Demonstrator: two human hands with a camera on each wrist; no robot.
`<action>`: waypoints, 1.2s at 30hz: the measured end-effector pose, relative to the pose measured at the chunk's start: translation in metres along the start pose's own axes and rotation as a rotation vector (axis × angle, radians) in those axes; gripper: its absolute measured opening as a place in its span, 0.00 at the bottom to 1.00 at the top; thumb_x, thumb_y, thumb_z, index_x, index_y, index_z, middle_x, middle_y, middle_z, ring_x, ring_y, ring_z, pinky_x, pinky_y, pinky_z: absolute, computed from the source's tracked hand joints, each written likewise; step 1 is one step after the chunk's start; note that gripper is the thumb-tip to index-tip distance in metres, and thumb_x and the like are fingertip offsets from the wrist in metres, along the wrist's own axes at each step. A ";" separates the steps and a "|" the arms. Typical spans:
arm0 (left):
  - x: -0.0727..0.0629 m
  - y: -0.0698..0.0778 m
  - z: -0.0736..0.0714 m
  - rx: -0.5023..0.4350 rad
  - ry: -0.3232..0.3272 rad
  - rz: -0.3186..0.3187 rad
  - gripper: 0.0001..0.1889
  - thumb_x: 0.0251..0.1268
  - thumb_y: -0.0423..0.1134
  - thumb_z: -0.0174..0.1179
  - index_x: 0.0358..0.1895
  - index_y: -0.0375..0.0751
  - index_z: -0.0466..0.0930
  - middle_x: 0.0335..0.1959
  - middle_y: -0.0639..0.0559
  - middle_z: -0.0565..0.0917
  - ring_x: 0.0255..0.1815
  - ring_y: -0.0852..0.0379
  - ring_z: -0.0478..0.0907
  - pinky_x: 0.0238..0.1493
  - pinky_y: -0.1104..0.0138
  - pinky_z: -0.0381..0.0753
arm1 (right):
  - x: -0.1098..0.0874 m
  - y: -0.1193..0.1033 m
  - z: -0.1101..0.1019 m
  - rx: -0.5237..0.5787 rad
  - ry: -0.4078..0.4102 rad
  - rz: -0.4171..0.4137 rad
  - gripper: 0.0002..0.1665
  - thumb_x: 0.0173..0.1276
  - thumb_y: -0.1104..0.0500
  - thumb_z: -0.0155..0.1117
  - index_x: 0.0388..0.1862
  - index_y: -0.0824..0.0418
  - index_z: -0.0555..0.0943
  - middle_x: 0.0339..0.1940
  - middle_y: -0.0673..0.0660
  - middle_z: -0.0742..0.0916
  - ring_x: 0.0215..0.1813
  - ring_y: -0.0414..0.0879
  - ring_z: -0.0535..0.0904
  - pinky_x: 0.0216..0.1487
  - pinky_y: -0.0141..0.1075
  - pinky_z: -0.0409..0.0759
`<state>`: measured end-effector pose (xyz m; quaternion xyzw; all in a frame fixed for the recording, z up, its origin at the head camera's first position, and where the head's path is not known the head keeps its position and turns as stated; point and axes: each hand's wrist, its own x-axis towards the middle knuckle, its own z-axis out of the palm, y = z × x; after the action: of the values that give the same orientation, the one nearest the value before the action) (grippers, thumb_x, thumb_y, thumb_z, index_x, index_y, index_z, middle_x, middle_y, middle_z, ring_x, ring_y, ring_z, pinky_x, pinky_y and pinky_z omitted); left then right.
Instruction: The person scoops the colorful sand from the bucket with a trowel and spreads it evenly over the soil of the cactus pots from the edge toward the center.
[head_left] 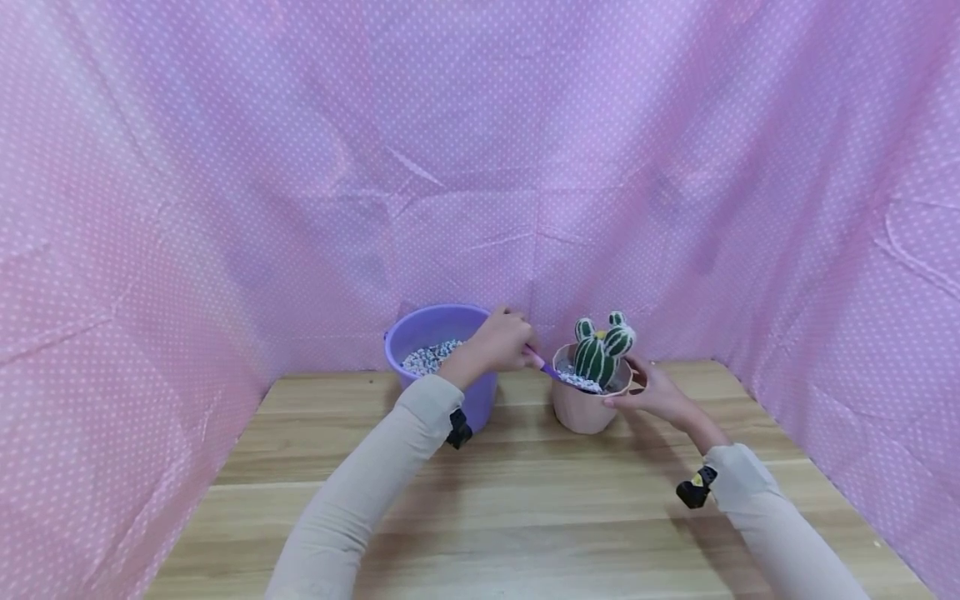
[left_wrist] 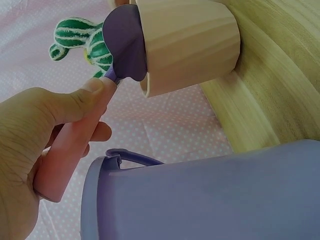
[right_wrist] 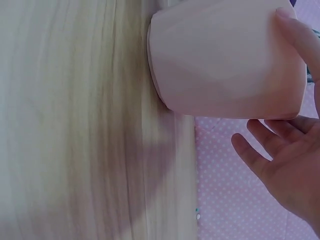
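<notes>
My left hand (head_left: 504, 340) grips the pink handle of a small trowel (left_wrist: 75, 142). Its purple blade, heaped with white and dark pebbles (head_left: 579, 382), lies at the rim of a pale pink flowerpot (head_left: 583, 414). Inside that pot stands a green cactus with white stripes (head_left: 595, 363) and a yellow spot. On the pot's right side, my right hand (head_left: 656, 393) holds it near the rim, thumb in front and fingers at the side and behind. In the right wrist view, the thumb presses the pot wall (right_wrist: 225, 65); one finger sticks out apart from it.
Left of the pot stands a purple bucket (head_left: 480, 404) with pebbles (head_left: 431, 358) inside, partly hidden by my left forearm. Both vessels sit near the back edge of a wooden table (head_left: 525, 517). A pink dotted cloth (head_left: 480, 167) hangs behind and along both sides.
</notes>
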<state>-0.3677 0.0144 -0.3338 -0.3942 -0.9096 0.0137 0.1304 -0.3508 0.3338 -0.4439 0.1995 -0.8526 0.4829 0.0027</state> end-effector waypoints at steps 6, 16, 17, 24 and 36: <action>0.000 0.000 -0.001 -0.003 -0.001 0.002 0.13 0.63 0.58 0.68 0.39 0.58 0.93 0.36 0.64 0.91 0.45 0.58 0.80 0.67 0.52 0.70 | 0.000 -0.001 0.001 -0.005 0.013 0.002 0.58 0.59 0.61 0.79 0.80 0.69 0.54 0.79 0.72 0.64 0.75 0.72 0.66 0.67 0.59 0.74; 0.003 0.000 -0.001 0.010 -0.004 0.022 0.12 0.63 0.59 0.68 0.37 0.58 0.93 0.34 0.64 0.91 0.45 0.58 0.81 0.70 0.49 0.68 | -0.002 -0.003 0.001 -0.021 0.016 0.023 0.59 0.59 0.60 0.79 0.80 0.71 0.54 0.78 0.73 0.65 0.74 0.72 0.66 0.68 0.59 0.73; 0.003 -0.001 -0.001 0.011 -0.004 0.022 0.12 0.63 0.59 0.68 0.37 0.59 0.93 0.34 0.64 0.91 0.46 0.58 0.81 0.70 0.49 0.68 | -0.002 -0.004 0.002 -0.022 0.017 0.022 0.59 0.59 0.60 0.79 0.80 0.71 0.54 0.77 0.73 0.66 0.74 0.73 0.66 0.68 0.60 0.73; 0.004 -0.001 -0.004 0.018 -0.002 0.023 0.12 0.62 0.58 0.69 0.38 0.59 0.93 0.35 0.64 0.91 0.46 0.57 0.81 0.69 0.50 0.68 | 0.000 -0.009 0.003 -0.063 0.031 -0.007 0.58 0.59 0.60 0.79 0.80 0.71 0.55 0.76 0.73 0.67 0.73 0.73 0.68 0.66 0.62 0.74; 0.006 -0.001 -0.004 0.011 -0.011 0.038 0.11 0.62 0.59 0.69 0.35 0.59 0.93 0.32 0.64 0.90 0.44 0.57 0.80 0.67 0.49 0.69 | 0.003 -0.008 -0.005 -0.128 -0.036 -0.024 0.57 0.60 0.58 0.78 0.78 0.75 0.56 0.76 0.76 0.68 0.73 0.76 0.66 0.66 0.61 0.74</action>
<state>-0.3718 0.0174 -0.3286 -0.4104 -0.9027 0.0234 0.1273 -0.3520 0.3334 -0.4337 0.2179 -0.8793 0.4236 0.0059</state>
